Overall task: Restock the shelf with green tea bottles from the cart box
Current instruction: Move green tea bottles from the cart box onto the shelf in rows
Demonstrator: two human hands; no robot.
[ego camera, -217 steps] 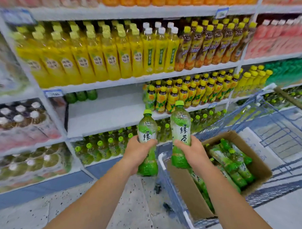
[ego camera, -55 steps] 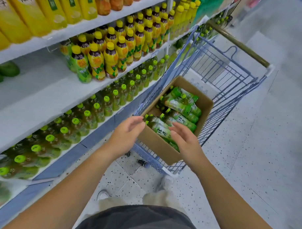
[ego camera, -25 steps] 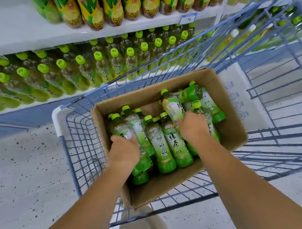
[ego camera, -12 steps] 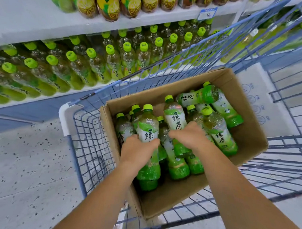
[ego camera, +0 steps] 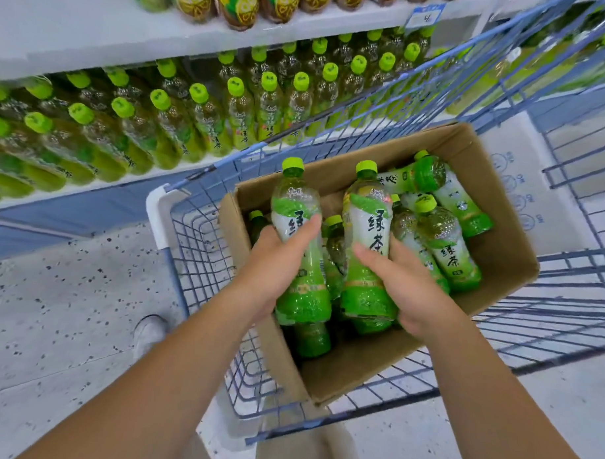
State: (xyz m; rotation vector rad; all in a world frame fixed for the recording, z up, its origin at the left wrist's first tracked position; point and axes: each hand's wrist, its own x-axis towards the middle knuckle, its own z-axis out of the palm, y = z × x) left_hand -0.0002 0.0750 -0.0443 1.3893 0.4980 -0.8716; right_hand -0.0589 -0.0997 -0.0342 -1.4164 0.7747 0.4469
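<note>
Forearms (ego camera: 172, 372) stretch forward from the lower edge of the view, over a pale speckled floor (ego camera: 51, 306) where the toe of a white shoe (ego camera: 150, 330) shows just left of the cart. The blue wire cart (ego camera: 204, 260) stands alongside the shelving, and a cardboard box (ego camera: 358, 368) sits skewed inside it, open top up. Over the near end of the box the left hand (ego camera: 276, 262) grips a first green tea bottle (ego camera: 296, 208) round its middle, thumb across the label, cap pointing away toward the shelves. Just beside it the right hand (ego camera: 405, 284) holds a second green tea bottle (ego camera: 368, 211) the same way, gripping lower on the body. The two bottles are close and nearly parallel; whether their bases rest on the load beneath, I cannot tell. More loose bottles (ego camera: 444, 248) of the same tea lie jumbled in the box, with a crosswise bottle (ego camera: 412, 178) against the far wall. Beyond the cart a low shelf (ego camera: 107, 184) carries rows of green-capped bottles (ego camera: 230, 103) standing upright. Above them runs a white shelf board (ego camera: 78, 32), with yellow-labelled bottles (ego camera: 237, 7) standing on it at the top edge of the view and a small blue price tag (ego camera: 426, 16) on its front edge.
</note>
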